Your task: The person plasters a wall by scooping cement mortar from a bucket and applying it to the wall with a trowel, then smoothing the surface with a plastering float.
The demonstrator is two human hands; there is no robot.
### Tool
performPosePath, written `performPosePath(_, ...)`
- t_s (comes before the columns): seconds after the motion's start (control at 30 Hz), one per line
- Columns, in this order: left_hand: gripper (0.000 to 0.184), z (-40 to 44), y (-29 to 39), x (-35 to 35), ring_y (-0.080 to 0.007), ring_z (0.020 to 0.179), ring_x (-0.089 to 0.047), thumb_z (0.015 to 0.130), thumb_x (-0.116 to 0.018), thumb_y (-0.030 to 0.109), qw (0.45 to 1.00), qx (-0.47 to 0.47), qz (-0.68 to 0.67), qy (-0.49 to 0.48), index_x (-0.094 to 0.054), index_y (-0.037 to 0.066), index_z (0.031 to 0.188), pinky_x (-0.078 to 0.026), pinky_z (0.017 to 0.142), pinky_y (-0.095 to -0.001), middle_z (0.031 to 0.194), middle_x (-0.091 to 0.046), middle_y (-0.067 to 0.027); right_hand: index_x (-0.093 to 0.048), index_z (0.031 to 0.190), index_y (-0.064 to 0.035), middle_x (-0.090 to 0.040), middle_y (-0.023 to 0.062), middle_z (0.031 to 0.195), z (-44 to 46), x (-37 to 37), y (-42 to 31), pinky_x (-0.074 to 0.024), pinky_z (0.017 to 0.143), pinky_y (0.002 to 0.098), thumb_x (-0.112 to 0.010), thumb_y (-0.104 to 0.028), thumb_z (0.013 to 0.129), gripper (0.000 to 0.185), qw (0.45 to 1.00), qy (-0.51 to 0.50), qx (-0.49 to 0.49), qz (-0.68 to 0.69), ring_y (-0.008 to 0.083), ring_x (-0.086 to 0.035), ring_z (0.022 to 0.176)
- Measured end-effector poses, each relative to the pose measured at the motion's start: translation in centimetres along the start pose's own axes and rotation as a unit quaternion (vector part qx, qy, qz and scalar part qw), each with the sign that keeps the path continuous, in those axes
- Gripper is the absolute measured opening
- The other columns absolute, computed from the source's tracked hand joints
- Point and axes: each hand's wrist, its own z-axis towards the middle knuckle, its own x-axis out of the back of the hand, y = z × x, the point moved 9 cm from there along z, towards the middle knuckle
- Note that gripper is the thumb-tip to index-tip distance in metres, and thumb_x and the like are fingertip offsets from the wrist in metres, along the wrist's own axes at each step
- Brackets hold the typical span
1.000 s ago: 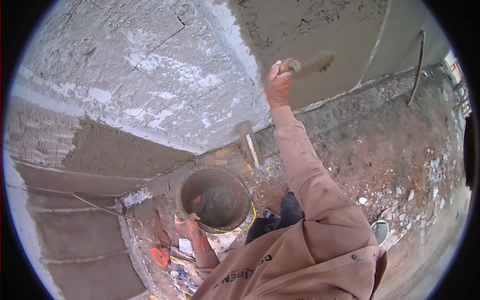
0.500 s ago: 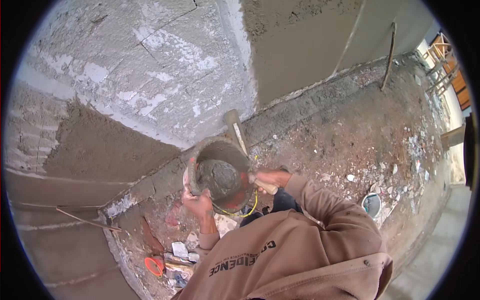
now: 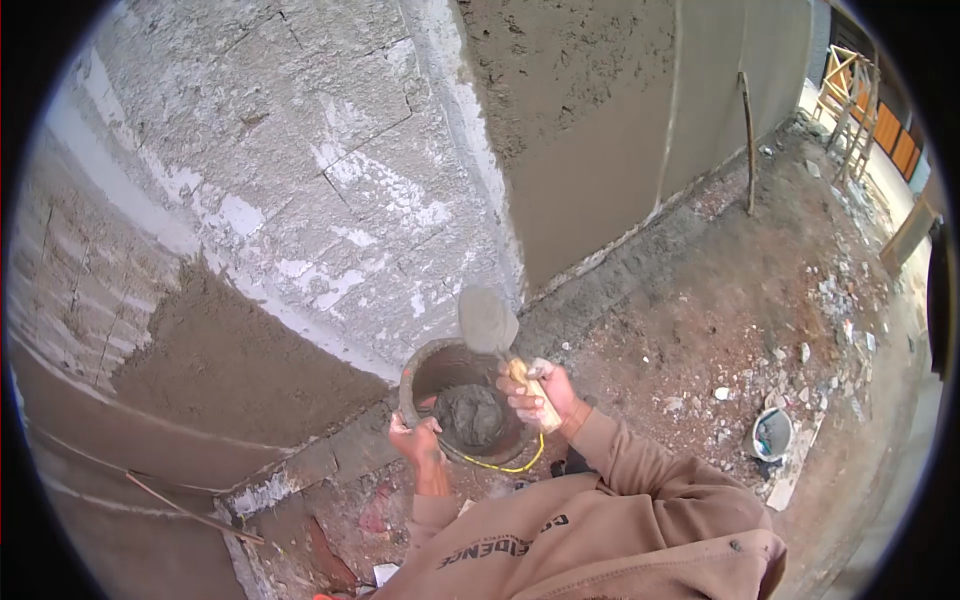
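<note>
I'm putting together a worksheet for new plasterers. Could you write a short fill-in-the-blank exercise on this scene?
1. The bucket is gripped by the ____ hand.
2. The other hand holds the trowel by its ____.
3. The bucket's thin carrying handle is coloured ____.
4. The grey mortar lies ____ the bucket.

Missing words: left; handle; yellow; inside.
</note>
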Motion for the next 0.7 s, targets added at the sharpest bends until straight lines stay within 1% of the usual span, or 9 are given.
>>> performPosePath(0.1,0.035,-0.1,-0.4,0.5,-0.0122,0.056,-0.055,0.063,-0.051,-0.019,1.0,0.013,0.002,0.025,-0.057,-0.003,0.094,-0.042,0.041,-0.0261,0.083,-0.061,-0.0084,-0.046,0.116,-0.0067,-0.049,0.008,0.087,1.9,-8.0,-6.4,-0.0499,0.049,0.0315,-0.054,-0.017,0.09,0.029,0.966,-0.039,0.175,-0.186,0.0147,-0.052,0.058)
performPosePath(0.2,0.032,-0.2,-0.6,1.0,-0.0122,0.054,-0.055,0.068,-0.049,-0.02,0.998,0.013,0.032,0.048,-0.055,-0.004,0.095,-0.042,0.041,-0.026,0.08,-0.06,-0.0082,-0.04,0.119,-0.0096,-0.05,0.0085,0.094,2.3,-18.1,-12.3,-0.056,0.065,0.0364,-0.057,-0.012,0.094,0.031,0.869,-0.062,0.356,-0.338,0.0179,-0.059,0.073)
performPosePath(0.27,0.029,-0.4,-0.3,0.5,-0.0122,0.052,-0.055,0.071,-0.048,-0.02,0.997,0.02,0.037,0.059,-0.055,-0.004,0.094,-0.042,0.041,-0.0257,0.078,-0.06,-0.0083,-0.037,0.121,-0.0094,-0.049,0.0082,0.099,2.6,-23.0,-17.3,-0.058,0.072,0.0402,-0.057,-0.011,0.097,0.032,0.764,-0.086,0.474,-0.429,0.0197,-0.061,0.08)
performPosePath(0.33,0.027,-0.3,-1.0,1.1,-0.012,0.051,-0.054,0.073,-0.046,-0.02,0.995,0.013,0.038,0.088,-0.054,-0.004,0.094,-0.042,0.041,-0.0258,0.077,-0.059,-0.0083,-0.035,0.12,-0.0085,-0.05,0.009,0.1,2.4,-26.7,-22.7,-0.0581,0.075,0.0415,-0.055,-0.005,0.097,0.031,0.643,-0.055,0.602,-0.47,0.0199,-0.061,0.082)
performPosePath(0.4,0.026,-0.2,-1.2,1.1,-0.012,0.051,-0.054,0.074,-0.045,-0.019,0.993,0.007,0.037,0.114,-0.053,-0.005,0.095,-0.041,0.041,-0.0256,0.076,-0.06,-0.0081,-0.032,0.117,-0.0077,-0.049,0.0106,0.101,2.2,-29.3,-27.6,-0.0566,0.074,0.0387,-0.054,-0.002,0.094,0.033,0.523,-0.024,0.72,-0.455,0.0188,-0.058,0.081)
performPosePath(0.47,0.027,-0.5,-0.4,0.6,-0.0122,0.053,-0.056,0.074,-0.046,-0.018,0.99,0.004,0.032,0.134,-0.054,-0.007,0.097,-0.042,0.04,-0.0252,0.075,-0.062,-0.0078,-0.031,0.117,-0.0069,-0.048,0.0107,0.101,2.7,-30.2,-32.0,-0.055,0.075,0.0372,-0.054,-0.001,0.093,0.034,0.401,0.005,0.793,-0.459,0.0193,-0.056,0.081)
performPosePath(0.6,0.027,-0.5,-0.8,1.2,-0.0123,0.047,-0.053,0.072,-0.044,-0.019,0.979,-0.01,0.049,0.2,-0.052,-0.003,0.092,-0.041,0.04,-0.0261,0.069,-0.057,-0.0072,-0.034,0.113,-0.0064,-0.046,0.0106,0.097,7.5,-27.8,-39.9,-0.0517,0.078,0.0381,-0.056,0.0,0.09,0.032,0.179,0.12,0.85,-0.481,0.0229,-0.051,0.077)
performPosePath(0.67,0.029,-0.2,-0.5,0.9,-0.0128,0.047,-0.054,0.071,-0.044,-0.019,0.977,-0.019,0.066,0.202,-0.052,-0.005,0.095,-0.041,0.04,-0.0261,0.07,-0.058,-0.0077,-0.041,0.113,-0.004,-0.053,0.0174,0.103,12.2,-24.6,-43.7,-0.0507,0.084,0.0449,-0.058,-0.006,0.09,0.029,0.127,0.215,0.771,-0.586,0.0335,-0.058,0.084)
performPosePath(0.7,0.03,-0.6,-0.5,1.2,-0.013,0.047,-0.054,0.071,-0.044,-0.019,0.976,-0.019,0.077,0.201,-0.052,-0.005,0.096,-0.041,0.04,-0.0261,0.07,-0.058,-0.0079,-0.044,0.114,-0.003,-0.057,0.0208,0.104,15.5,-21.4,-46.5,-0.0502,0.083,0.0491,-0.058,-0.01,0.089,0.029,0.101,0.283,0.664,-0.685,0.0383,-0.06,0.088)
